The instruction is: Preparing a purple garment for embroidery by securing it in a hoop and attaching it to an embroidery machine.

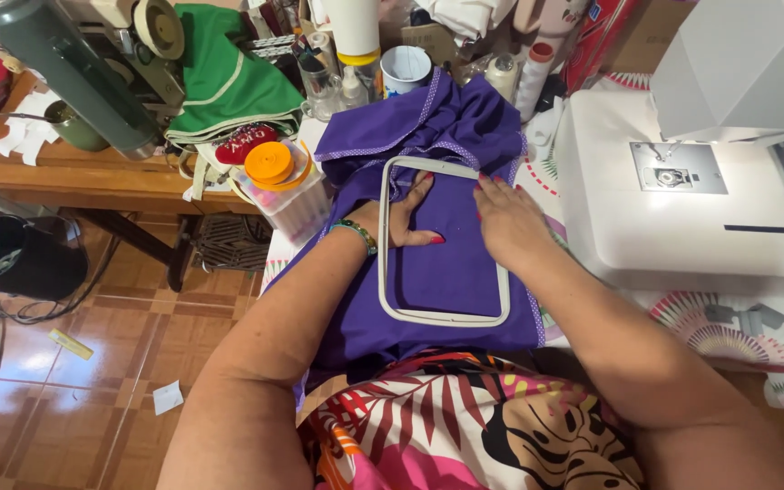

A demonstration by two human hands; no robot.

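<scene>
Matt purple cloth [451, 263], glossy plastic hoop [383, 263]

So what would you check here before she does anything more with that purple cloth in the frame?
1. Both hands on the cloth: ok. The left hand and right hand lie flat inside the hoop.
2. Cloth smooth inside the hoop: ok, no creases show there.
3. Hoop ring whole and lying flat: ok along the edges in view; the right hand covers part of its top right side.
4. Loose cloth clear of the hoop: not ok, folds bunch up at the top edge.
5. Sewing machine clear of the work: ok, its bed beside the hoop is bare.
6. Hoop fastened tight: cannot tell.
</scene>
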